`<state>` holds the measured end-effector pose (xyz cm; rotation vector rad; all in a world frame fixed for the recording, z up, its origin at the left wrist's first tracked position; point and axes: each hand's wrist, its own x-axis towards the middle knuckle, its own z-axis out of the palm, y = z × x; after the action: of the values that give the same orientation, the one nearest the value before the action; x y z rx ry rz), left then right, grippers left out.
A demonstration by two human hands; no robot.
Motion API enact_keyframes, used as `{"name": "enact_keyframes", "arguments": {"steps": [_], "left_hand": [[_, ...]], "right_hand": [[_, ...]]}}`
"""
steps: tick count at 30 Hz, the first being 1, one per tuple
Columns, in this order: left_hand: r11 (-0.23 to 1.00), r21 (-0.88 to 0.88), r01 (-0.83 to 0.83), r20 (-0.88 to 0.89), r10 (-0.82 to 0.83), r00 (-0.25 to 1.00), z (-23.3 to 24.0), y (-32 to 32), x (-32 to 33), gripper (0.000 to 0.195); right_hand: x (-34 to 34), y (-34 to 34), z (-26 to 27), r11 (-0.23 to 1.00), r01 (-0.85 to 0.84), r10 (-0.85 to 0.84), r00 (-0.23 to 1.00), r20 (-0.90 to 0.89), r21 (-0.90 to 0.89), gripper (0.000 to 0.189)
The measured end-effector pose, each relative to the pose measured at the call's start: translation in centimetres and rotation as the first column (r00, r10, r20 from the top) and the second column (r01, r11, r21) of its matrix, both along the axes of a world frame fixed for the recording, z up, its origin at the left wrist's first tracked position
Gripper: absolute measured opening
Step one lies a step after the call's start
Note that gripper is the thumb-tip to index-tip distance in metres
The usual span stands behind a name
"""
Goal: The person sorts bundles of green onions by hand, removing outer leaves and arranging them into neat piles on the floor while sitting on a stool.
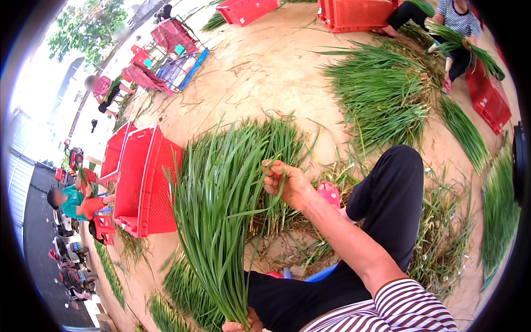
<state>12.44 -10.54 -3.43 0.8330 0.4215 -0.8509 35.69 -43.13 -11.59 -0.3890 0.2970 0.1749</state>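
Observation:
A thick bunch of long, flat green leaves, likely garlic chives [220,199], rises from the bottom of the view and fans out at the top. My left hand [242,323] grips its stem end and is partly cut off by the lower edge. To the right of the leaf tips, my right hand [286,182] has its fingers curled in, with a thin leaf apparently pinched at the fingertips. One loose blade bends between this hand and the bunch. Behind the bunch lies a pile of similar leaves [286,137] on the floor.
Red plastic crates [145,182] stand at left, more [356,14] at the back. A large leaf pile [381,91] lies upper right; discarded leaves [439,236] litter the floor beside my knee [394,178]. Sorted bundles [191,286] lie lower left. Several people [74,203] sit nearby.

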Motion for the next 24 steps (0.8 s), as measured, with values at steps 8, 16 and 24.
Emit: {"name": "enact_keyframes", "arguments": {"steps": [8, 16, 24], "left_hand": [[0.980, 0.024, -0.198, -0.116, 0.199, 0.973, 0.1, 0.2, -1.6, 0.029], [0.881, -0.206, -0.426, -0.035, 0.428, 0.903, -1.1, 1.6, -1.5, 0.042], [0.935, -0.161, -0.316, 0.248, 0.348, 0.904, 3.6, -2.2, 6.1, 0.042]], "right_hand": [[0.3, 0.2, -2.6, 0.814, 0.029, 0.035, 0.994, 0.099, -0.580, 0.018], [-1.6, -3.9, -4.8, -0.732, -0.059, 0.255, 0.900, -0.353, -0.679, 0.027], [-6.1, 4.3, -1.1, -0.578, -0.199, 0.750, 0.252, -0.611, -0.792, 0.053]]}}
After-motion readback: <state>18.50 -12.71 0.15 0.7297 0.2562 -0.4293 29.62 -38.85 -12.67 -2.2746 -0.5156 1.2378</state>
